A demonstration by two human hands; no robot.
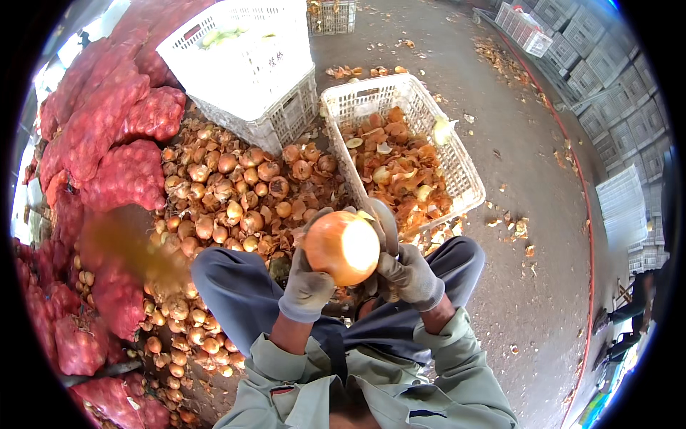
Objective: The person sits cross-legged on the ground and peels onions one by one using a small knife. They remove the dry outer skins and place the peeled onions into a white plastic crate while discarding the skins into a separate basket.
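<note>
In its grey work glove, my left hand point(305, 287) is wrapped around a large yellow onion point(327, 252) from the left and below. Its right side glares white, so I cannot tell whether that part is peeled or only sunlit. My right hand point(410, 279), also gloved, grips a knife whose pale curved blade point(390, 225) rises beside the onion's right side. The handle is mostly hidden by my fingers. Both hands are over my lap, between my bent knees.
A white plastic crate point(474, 195) holding onion skins point(399, 161) stands just ahead. To the left lie heaped loose onions point(236, 187) and red mesh sacks point(102, 128). Stacked crates point(292, 110) rise behind the heap. A red hose point(581, 177) crosses the floor at right.
</note>
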